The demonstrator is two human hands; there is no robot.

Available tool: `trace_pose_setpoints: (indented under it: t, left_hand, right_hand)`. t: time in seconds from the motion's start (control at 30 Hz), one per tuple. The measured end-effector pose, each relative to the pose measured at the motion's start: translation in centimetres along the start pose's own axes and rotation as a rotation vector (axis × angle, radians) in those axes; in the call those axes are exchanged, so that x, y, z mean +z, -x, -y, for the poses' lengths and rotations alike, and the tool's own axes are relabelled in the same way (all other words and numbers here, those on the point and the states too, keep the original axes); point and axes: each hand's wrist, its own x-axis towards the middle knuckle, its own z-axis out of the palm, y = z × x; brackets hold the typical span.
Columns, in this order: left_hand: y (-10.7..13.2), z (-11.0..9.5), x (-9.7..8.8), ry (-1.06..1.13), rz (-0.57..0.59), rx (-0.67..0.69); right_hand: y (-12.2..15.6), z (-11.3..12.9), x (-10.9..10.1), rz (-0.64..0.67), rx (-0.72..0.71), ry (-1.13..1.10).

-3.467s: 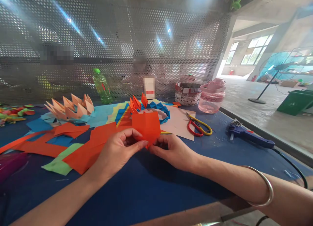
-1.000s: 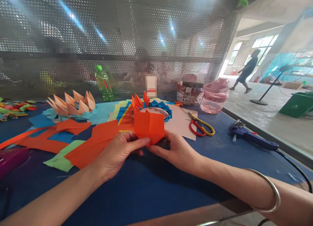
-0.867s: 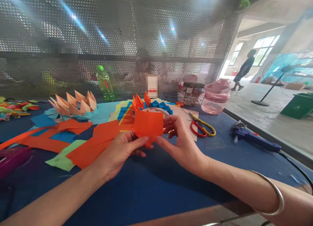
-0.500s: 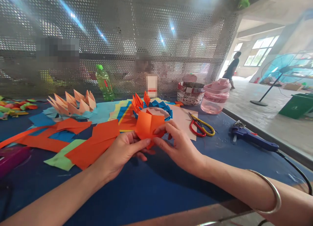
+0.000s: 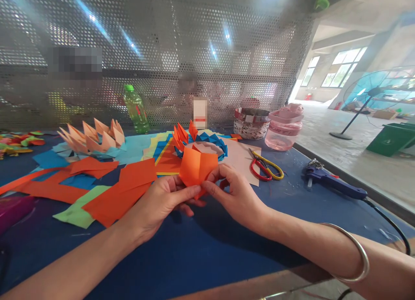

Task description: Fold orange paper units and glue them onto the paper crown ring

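Both hands hold a folded orange paper piece (image 5: 196, 166) just above the blue table (image 5: 207, 252). My left hand (image 5: 162, 202) pinches its lower left edge between thumb and fingers. My right hand (image 5: 235, 194) grips the lower right side, fingers curled behind the paper and thumb in front. Behind the piece lies a ring of folded blue and orange paper units (image 5: 202, 142) on a pale sheet (image 5: 241, 161).
Orange, green and blue paper sheets (image 5: 106, 192) lie at left, with a peach folded crown (image 5: 92, 138) behind. Scissors (image 5: 264, 168), a blue glue gun (image 5: 332, 183) with cord, a pink jar (image 5: 283, 127), a paper-wrapped bowl (image 5: 251, 122) and a green bottle (image 5: 134, 110) stand before a perforated metal screen (image 5: 155, 53).
My right hand let go of the paper's right edge, lifted with fingers spread, then closed behind the piece again. The orange square is now bent into a curved, folded shape.
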Motion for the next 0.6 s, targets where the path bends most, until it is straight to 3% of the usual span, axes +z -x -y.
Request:
trace_pose_setpoints:
  t: [0.6]
  left_hand:
    - [-0.05,-0.04,0.08,-0.014,0.024,0.014]
  right_hand:
    - [0.35,0.42,0.12,-0.008,0.071,-0.069]
